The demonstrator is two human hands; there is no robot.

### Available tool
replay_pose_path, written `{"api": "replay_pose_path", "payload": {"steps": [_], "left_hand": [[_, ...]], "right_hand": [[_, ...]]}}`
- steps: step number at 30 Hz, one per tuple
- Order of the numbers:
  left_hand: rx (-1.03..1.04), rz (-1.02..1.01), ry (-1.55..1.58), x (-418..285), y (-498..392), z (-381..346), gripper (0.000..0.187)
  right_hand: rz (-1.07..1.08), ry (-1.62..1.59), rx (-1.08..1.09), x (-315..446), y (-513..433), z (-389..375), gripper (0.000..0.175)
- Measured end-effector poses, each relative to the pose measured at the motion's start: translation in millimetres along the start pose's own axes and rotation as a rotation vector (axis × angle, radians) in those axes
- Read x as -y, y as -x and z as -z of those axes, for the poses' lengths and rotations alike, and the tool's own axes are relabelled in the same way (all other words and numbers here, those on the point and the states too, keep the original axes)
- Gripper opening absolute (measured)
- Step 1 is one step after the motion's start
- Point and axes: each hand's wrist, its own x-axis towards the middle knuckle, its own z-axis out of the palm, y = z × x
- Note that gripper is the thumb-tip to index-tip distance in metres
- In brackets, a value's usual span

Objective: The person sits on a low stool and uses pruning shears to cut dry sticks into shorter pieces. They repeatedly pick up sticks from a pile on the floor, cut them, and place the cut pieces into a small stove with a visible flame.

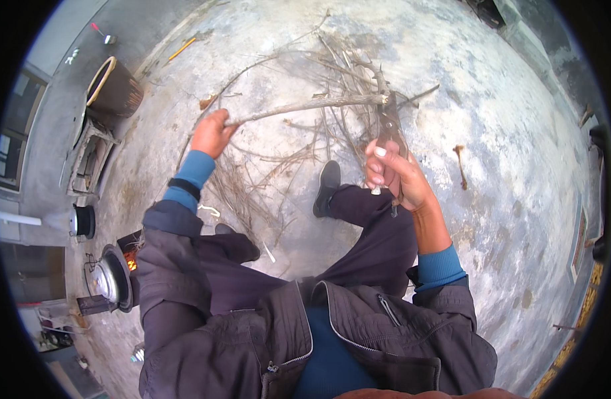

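My left hand [213, 133] grips the thin end of a bare branch [305, 105], which extends to the right in front of me. At its thicker, cut-looking end are the rusty blades of pruning shears [389, 123]. My right hand [400, 172] is closed around the handles of these shears. Whether the blades touch the branch, I cannot tell. Just beyond them is a thick, knobby branch [377, 75] with short stubs. Between and beyond my feet, a loose heap of dry twigs [245, 192] spreads over the concrete floor [485, 99].
To my left, a stove [127, 294] with visible fire bears a metal pot [104, 280]. Farther along that side are a small black pot [85, 221], a worn wooden stool-like frame [90, 157] and a brown bucket [116, 92]. A brown stick-like piece [460, 167] lies at right.
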Motion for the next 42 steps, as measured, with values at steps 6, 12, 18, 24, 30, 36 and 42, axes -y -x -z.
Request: {"api": "replay_pose_path", "payload": {"steps": [6,12,18,24,30,36,42], "left_hand": [[-0.064,0.182,0.444,-57,8,-64,0.025],[-0.347,0.124,0.547,-109,15,-74,0.083],[-0.407,0.124,0.469,-98,31,-56,0.068],[-0.143,0.149,0.593,-98,75,-55,0.016],[0.066,0.102,1.085,-138,133,-69,0.039],[0.110,0.441,0.763,-129,155,-83,0.037],[0.220,0.755,0.956,-96,166,-98,0.049]], "right_hand": [[0.090,0.012,0.146,35,25,-50,0.022],[0.061,-0.110,0.316,35,51,-100,0.023],[-0.115,-0.153,0.478,15,83,-145,0.026],[-0.118,-0.168,0.613,-12,75,-174,0.039],[0.076,0.427,0.390,-27,23,-180,0.060],[-0.084,0.460,0.289,-40,8,-169,0.058],[-0.146,0.440,0.321,-49,12,-157,0.058]]}}
